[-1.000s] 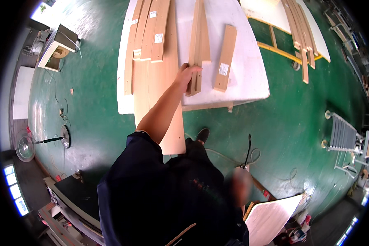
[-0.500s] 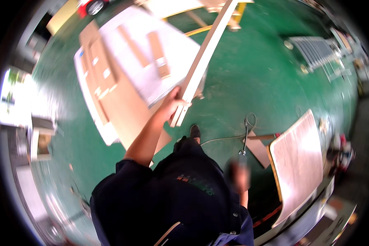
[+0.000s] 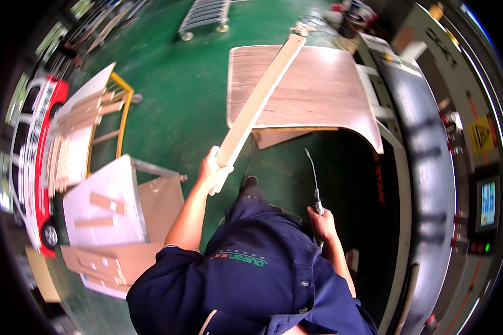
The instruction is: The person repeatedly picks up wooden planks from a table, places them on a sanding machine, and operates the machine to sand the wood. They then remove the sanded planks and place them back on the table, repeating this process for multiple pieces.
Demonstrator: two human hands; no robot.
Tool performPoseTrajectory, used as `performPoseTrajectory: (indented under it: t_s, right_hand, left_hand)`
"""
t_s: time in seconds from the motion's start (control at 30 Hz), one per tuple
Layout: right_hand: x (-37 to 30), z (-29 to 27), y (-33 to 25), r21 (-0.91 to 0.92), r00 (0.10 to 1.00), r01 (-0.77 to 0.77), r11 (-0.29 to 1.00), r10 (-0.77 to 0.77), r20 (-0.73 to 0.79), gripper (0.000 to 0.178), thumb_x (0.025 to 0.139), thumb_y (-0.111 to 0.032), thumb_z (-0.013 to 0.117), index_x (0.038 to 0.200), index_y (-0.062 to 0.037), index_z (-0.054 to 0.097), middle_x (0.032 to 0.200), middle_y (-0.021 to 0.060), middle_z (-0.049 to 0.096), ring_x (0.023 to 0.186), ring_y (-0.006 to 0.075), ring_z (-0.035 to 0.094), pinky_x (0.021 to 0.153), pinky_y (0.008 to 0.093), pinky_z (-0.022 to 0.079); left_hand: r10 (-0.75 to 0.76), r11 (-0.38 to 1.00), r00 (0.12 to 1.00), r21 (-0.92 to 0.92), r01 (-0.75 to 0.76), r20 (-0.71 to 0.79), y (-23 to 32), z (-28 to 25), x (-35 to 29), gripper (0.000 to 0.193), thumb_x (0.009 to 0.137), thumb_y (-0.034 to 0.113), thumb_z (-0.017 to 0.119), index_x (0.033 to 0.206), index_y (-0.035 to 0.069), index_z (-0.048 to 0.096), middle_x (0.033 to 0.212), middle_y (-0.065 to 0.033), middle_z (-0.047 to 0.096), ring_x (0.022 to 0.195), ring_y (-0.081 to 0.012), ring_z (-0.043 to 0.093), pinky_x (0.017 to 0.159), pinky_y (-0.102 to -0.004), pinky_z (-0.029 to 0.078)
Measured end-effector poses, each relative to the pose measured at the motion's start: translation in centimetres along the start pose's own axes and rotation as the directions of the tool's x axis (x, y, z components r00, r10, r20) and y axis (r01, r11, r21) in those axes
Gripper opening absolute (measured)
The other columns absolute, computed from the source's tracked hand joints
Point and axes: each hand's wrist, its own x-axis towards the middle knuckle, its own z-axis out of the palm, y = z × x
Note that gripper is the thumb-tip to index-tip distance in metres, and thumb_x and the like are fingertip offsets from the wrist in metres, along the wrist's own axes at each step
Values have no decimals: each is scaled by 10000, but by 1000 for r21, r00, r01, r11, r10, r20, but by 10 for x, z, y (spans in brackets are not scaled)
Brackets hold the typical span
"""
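Observation:
My left hand (image 3: pixel 214 172) is closed round the near end of a long, pale wooden board (image 3: pixel 261 103). The board slants away up and to the right, its far end over a wood-grain panel (image 3: pixel 304 84); whether they touch I cannot tell. Low at my right side, my right hand (image 3: pixel 322 224) grips an air blow gun (image 3: pixel 318 201) with a long thin metal nozzle pointing forward. My palm and fingers hide most of the gun's handle.
Machinery with a long metal roller (image 3: pixel 416 134) and a lit control screen (image 3: pixel 488 204) stands along the right. At left are a white-topped surface with cardboard strips (image 3: pixel 109 202), a yellow-framed cart (image 3: pixel 120 120) with boards, and a red-and-white car (image 3: pixel 37 162).
My view has turned right, toward the wood-grain panel and machinery. The board has swung along in my left hand. My right hand, blurred before, now shows clearly with the blow gun.

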Motion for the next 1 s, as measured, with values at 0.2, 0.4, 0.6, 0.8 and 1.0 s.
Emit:
performPoseTrajectory:
  t_s: [0.2,0.4,0.6,0.8,1.0]
  right_hand:
    - [-26,-23,16,141,978,-36,989,65,-200,403,959,-303,709,666,-104,517,561,-22,508,459,100,444,440,294,343]
    - [-12,-49,42,181,881,-85,980,159,-446,390,958,-300,708,678,-96,529,560,-11,518,452,113,482,438,298,382]
    - [7,-126,27,500,644,-206,841,502,-577,404,961,-345,708,703,-82,543,565,6,515,435,124,504,403,292,427]
    - [29,-201,-47,759,549,-237,607,728,-411,452,956,-397,706,687,-74,540,561,18,505,437,137,503,393,316,458]
    - [59,-217,-58,764,531,-194,615,721,-445,435,962,-374,696,685,-73,549,584,18,525,458,130,509,405,318,474]
  left_hand:
    - [209,954,951,165,-249,228,60,66,73,557,656,164,830,1117,43,542,999,-214,716,973,-377,704,847,-455,540]
    - [313,895,839,158,-418,446,130,171,171,539,679,212,822,1107,40,542,983,-231,709,940,-370,705,805,-463,533]
    - [349,828,759,198,-525,550,215,301,256,590,676,235,829,1152,23,552,1029,-249,709,993,-396,700,842,-482,543]
    - [390,792,673,144,-593,629,267,405,308,651,673,255,827,1214,6,565,1078,-278,700,1045,-424,685,886,-485,549]
    - [460,703,588,132,-699,665,287,465,329,619,677,269,829,1192,1,613,1163,-236,638,1125,-410,610,959,-477,505]
